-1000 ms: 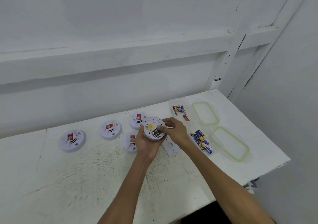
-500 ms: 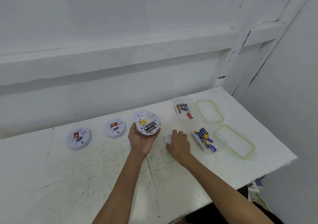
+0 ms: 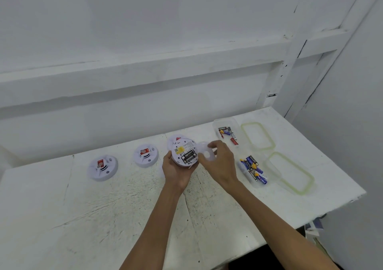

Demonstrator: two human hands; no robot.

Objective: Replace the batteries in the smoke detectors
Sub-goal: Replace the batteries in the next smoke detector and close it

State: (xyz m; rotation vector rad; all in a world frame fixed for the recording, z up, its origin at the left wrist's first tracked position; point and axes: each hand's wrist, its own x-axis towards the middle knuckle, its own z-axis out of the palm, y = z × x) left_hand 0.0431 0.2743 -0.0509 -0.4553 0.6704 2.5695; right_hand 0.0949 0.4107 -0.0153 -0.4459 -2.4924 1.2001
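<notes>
1. Smoke detector (image 3: 185,153): back side up, battery bay exposed with dark cells inside; cupped in left hand (image 3: 176,171), fingers wrapped round its rim, above the table (image 3: 103,211).
2. Right hand (image 3: 220,162): fingertips pinched on a white cover plate (image 3: 204,150), blurred, just beside the detector.
3. Two more detectors (image 3: 103,167) (image 3: 146,155): face up, at left.
4. Batteries (image 3: 253,169): in a clear container, at right.

The left hand (image 3: 176,171) cradles an upturned smoke detector (image 3: 185,154); just beside it, the right hand (image 3: 219,162) pinches its white cover plate (image 3: 204,152).
</notes>
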